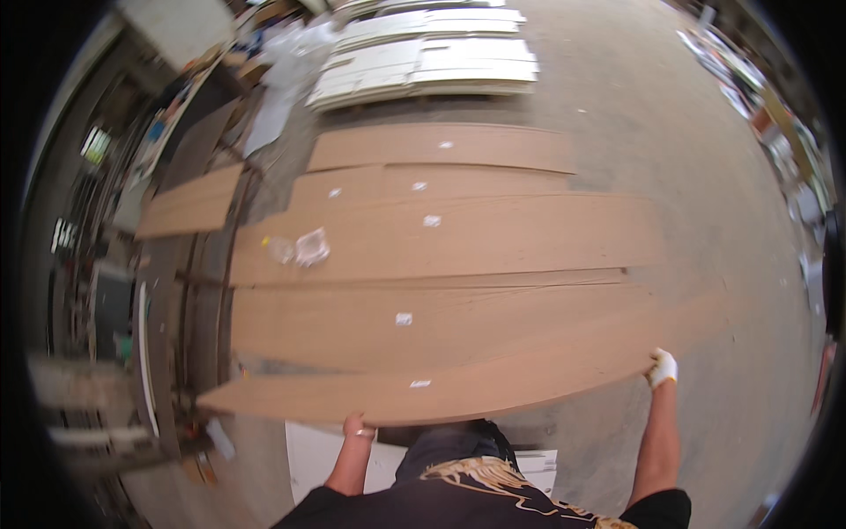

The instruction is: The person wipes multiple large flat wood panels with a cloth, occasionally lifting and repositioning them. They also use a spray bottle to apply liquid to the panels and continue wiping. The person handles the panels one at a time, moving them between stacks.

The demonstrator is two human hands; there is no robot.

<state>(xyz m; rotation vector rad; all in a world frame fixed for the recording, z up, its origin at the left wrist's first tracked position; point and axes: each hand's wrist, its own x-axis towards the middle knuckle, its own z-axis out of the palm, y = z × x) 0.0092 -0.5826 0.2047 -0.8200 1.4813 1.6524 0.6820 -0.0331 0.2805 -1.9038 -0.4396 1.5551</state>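
A long brown board (493,379) with a small white label stretches across in front of my body, tilted, its right end reaching farther out. My right hand (663,367), in a white glove, grips its near edge toward the right. At the near edge left of the middle, my left hand (356,425) holds the same board; a band shows at the wrist, and most of the fingers are hidden by the board. Just beyond lies another brown board (308,326), partly covered by the held one. Farther off, more labelled brown boards (529,234) lie side by side.
A clear plastic packet (311,248) rests on a middle board. White panels (423,66) are stacked at the far side. A dark metal frame (198,309) and a smaller brown panel (189,203) stand at the left. Assorted goods (775,132) line the right side.
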